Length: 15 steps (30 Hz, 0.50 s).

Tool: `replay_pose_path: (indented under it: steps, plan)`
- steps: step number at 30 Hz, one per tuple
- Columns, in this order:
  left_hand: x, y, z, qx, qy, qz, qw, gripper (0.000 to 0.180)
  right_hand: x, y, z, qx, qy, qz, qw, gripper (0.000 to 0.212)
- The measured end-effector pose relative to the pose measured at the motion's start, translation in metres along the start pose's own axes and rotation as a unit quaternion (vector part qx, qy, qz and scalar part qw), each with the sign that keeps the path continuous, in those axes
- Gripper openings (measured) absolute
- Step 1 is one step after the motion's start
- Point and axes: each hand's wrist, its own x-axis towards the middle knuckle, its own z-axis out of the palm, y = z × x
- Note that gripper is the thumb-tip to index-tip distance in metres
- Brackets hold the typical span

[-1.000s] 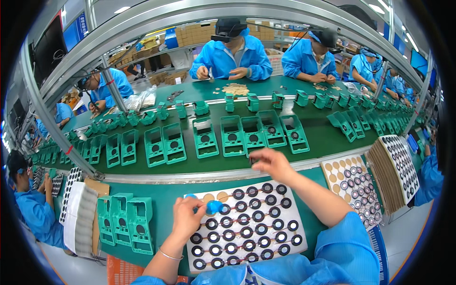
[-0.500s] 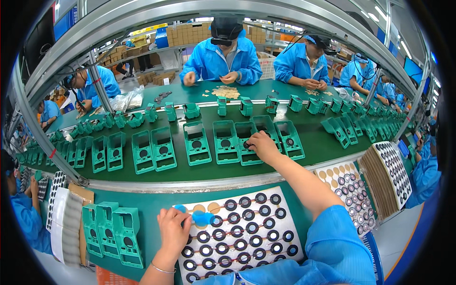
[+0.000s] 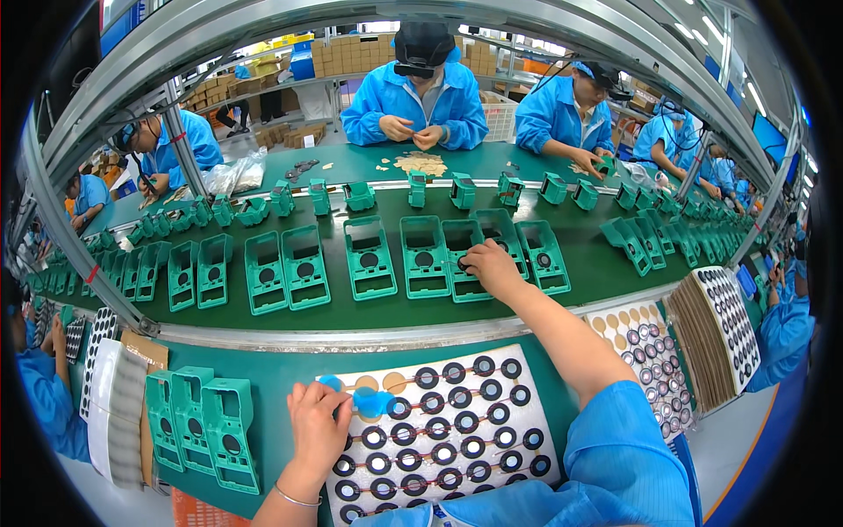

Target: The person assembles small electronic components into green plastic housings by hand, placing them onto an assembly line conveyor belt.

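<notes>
I have the two bare hands well apart. The right hand point(image 3: 492, 268) reaches across the metal rail point(image 3: 369, 338) to a green plastic open-framed housing point(image 3: 458, 251), its fingertips bunched at a dark round piece point(image 3: 462, 263) that they partly hide; I cannot tell whether they grip it. The left hand point(image 3: 318, 423) pinches a translucent blue film with rounded lobes point(image 3: 373, 403) over the upper left corner of a white sheet point(image 3: 536, 416) bearing rows of black rings point(image 3: 432, 402). I see that sheet on the green table point(image 3: 290, 360), with three green housings point(image 3: 190, 408) to its left.
</notes>
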Motion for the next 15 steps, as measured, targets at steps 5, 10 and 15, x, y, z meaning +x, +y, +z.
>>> replay_pose_path:
  steps: [5,10,15]
  plan:
    - [-0.001,0.001,0.000,0.000,0.000,0.007,1.000,0.006,-0.011,0.001,0.008,-0.020,0.035,-0.019,0.999,0.023]
    - [-0.002,0.000,0.002,-0.001,-0.004,0.007,1.000,0.007,-0.023,-0.003,0.014,-0.021,0.069,-0.020,0.997,0.032]
    - [-0.001,0.006,0.000,-0.002,-0.003,0.013,1.000,0.006,-0.036,-0.013,0.012,-0.081,0.057,-0.005,0.995,0.047]
